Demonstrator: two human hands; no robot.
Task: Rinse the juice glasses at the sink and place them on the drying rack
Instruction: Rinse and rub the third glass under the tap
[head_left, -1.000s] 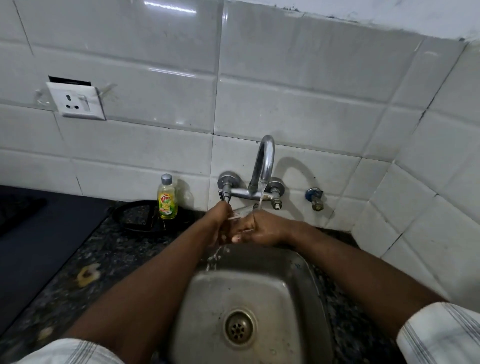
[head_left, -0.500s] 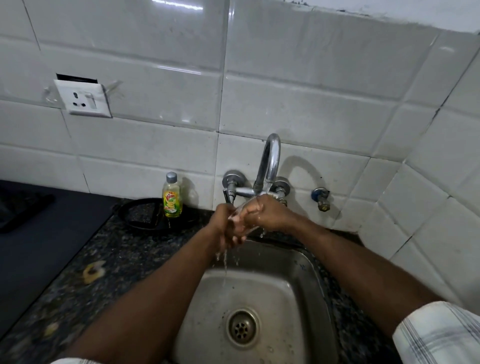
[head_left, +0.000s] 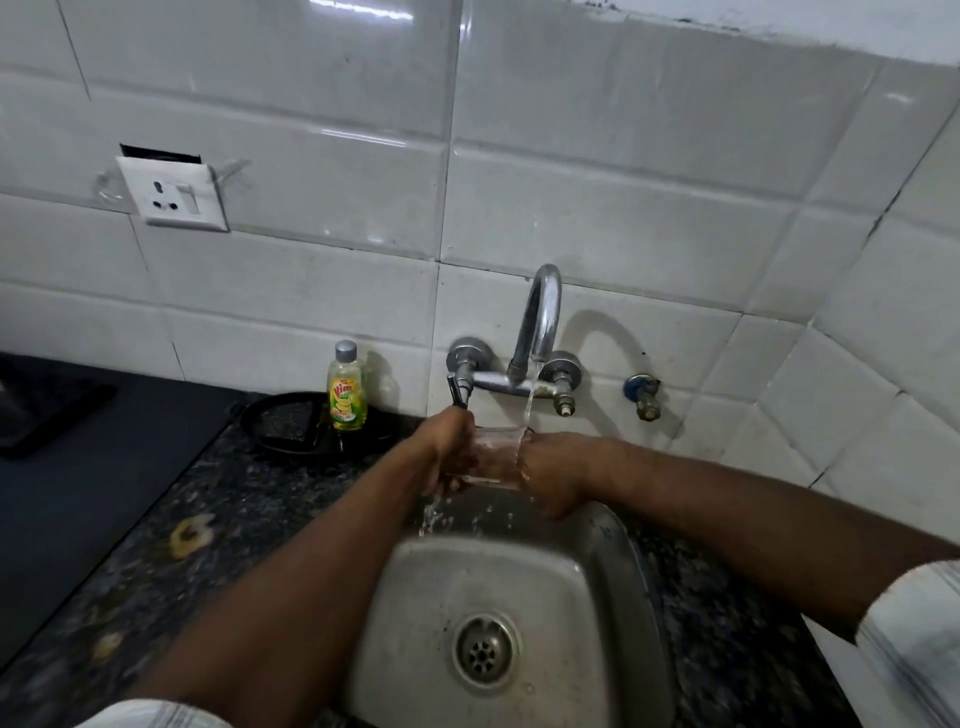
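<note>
A clear juice glass (head_left: 496, 454) lies sideways between my two hands over the back of the steel sink (head_left: 519, 582). My left hand (head_left: 447, 449) grips its left end. At the right end sits my right hand (head_left: 553, 475), its fingers hidden at the glass's mouth. A stream of water falls from the chrome tap (head_left: 540, 322) onto the right end of the glass. Water drips off my left hand into the basin. No drying rack is in view.
A yellow dish-soap bottle (head_left: 346, 389) stands by a black pan (head_left: 296, 423) left of the tap. A dark mat (head_left: 78, 467) covers the granite counter (head_left: 218, 509) at left. A second valve (head_left: 644, 397) sticks out of the tiled wall; a socket (head_left: 174, 195) is above.
My hands have pulled apart along the glass, so its clear body now shows between them. The water stream now lands on the glass's right end.
</note>
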